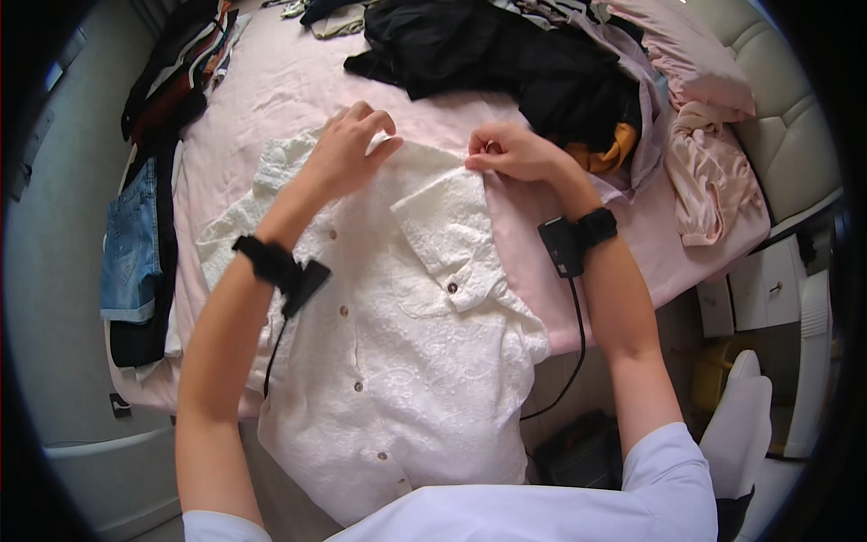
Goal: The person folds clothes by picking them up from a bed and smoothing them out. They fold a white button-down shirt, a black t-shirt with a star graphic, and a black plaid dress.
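Note:
A white short-sleeved button-up shirt [379, 352] with an embroidered texture and brown buttons lies front up on the bed, its lower part hanging over the near edge towards me. Its right-side sleeve [447, 223] is folded inward over the chest pocket. My right hand [511, 152] pinches the shirt's upper right edge between thumb and fingers. Over the top of the shirt, near its upper left, is my left hand [355, 146], fingers curved and a gap between thumb and forefinger. Parts of the shirt's top edge are hidden behind that hand.
Pink sheet [271, 74] covers the bed. Dark clothes [488, 47] are heaped at the back; denim shorts [132, 251] and other garments line the left edge. Pink garment [708, 173] and pillow [698, 61] lie right, by a padded headboard [786, 88]. Cabled devices [565, 247] are strapped to both wrists.

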### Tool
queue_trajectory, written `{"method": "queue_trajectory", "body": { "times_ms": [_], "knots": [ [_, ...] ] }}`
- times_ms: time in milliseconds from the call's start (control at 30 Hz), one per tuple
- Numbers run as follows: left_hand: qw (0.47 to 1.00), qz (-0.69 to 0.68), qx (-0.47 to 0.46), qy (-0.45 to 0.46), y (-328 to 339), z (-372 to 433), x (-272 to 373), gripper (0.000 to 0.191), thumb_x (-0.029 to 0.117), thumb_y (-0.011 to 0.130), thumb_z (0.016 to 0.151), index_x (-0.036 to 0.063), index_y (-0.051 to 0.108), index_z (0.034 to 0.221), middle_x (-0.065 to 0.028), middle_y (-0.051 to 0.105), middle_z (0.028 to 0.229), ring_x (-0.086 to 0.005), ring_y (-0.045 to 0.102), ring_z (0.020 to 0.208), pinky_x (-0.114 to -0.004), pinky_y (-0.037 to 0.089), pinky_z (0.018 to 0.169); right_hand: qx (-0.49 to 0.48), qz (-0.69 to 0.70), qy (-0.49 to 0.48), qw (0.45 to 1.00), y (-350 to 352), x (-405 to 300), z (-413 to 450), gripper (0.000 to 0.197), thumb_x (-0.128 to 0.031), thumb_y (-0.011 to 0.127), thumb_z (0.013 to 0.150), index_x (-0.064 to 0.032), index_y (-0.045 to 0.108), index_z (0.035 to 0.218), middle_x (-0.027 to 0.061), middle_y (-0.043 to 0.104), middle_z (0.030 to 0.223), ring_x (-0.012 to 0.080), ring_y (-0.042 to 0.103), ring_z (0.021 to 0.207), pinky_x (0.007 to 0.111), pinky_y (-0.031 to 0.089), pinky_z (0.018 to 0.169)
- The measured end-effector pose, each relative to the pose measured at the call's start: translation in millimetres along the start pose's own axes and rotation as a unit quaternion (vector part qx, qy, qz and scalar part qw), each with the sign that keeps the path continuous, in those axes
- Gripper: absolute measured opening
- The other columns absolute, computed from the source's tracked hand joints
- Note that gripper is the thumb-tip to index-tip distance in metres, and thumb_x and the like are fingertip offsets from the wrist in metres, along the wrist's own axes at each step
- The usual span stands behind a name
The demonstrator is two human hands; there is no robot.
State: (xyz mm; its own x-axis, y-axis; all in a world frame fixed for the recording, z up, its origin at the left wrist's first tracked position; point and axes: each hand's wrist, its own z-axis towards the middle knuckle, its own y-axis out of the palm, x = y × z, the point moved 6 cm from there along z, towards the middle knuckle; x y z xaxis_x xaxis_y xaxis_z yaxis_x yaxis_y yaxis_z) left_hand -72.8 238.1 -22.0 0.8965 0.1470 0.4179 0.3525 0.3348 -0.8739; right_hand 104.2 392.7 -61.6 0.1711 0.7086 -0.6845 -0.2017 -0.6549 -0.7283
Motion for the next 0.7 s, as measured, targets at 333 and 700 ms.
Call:
{"method": "queue_trajectory", "body": {
  "times_ms": [333,700],
  "knots": [
    [0.961,-0.107,-0.256,-0.014,24,68,-77,0.043,0.037,0.077,0.085,0.0035,0.067,0.11,-0.0132,0.067,0.1,-0.0215,0.064,0.093,-0.035,0.051,0.082,0.032,-0.028,-0.025,0.999,-1,-6,-1,0.021,-0.019,0.075,0.088,-0.0003,0.066,0.089,0.0092,0.064,0.077,0.0165,0.058,0.072,0.031,0.046,0.065],
    [0.99,0.037,0.087,0.102,-16,41,-40,0.023,0.022,0.073,0.09,0.0049,0.063,0.102,-0.0114,0.064,0.103,-0.0269,0.062,0.101,-0.037,0.041,0.095,0.055,-0.06,-0.021,0.996,-2,-21,-8,0.018,-0.016,0.074,0.088,-0.0003,0.064,0.088,0.008,0.063,0.075,0.0145,0.059,0.071,0.028,0.047,0.063]
  ]
}}
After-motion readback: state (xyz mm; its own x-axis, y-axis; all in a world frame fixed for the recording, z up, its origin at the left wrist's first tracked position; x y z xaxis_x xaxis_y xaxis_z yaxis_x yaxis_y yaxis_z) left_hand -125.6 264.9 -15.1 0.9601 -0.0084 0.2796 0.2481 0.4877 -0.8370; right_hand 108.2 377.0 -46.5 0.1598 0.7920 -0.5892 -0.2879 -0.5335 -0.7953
